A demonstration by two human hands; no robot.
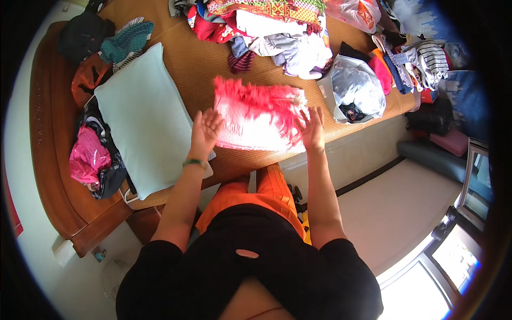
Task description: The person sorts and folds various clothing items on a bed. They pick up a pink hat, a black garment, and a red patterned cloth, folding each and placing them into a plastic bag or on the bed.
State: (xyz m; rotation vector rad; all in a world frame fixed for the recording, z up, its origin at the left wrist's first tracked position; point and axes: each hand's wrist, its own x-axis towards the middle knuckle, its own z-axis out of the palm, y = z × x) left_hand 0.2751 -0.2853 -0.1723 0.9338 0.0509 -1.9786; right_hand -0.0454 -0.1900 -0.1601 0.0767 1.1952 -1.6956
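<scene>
A folded pink and white cloth with red fringe point(256, 120) lies on the brown woven mat near the bed's front edge, brightly lit by the sun. At its left side is my left hand point(207, 129), palm turned up and fingers spread, with a green bangle point(195, 162) at the wrist. My right hand point(313, 129) is at the cloth's right edge, its fingers apart beside the loose fringe. Neither hand grips anything. Whether the fingertips touch the cloth I cannot tell.
A pale blue pillow point(144, 117) lies left, beside a pink plastic bag point(89, 154) and the wooden headboard point(53, 160). Heaped clothes point(266, 37) sit at the back. To the right stand a white box with clear plastic point(354, 88) and more folded clothes point(421, 61).
</scene>
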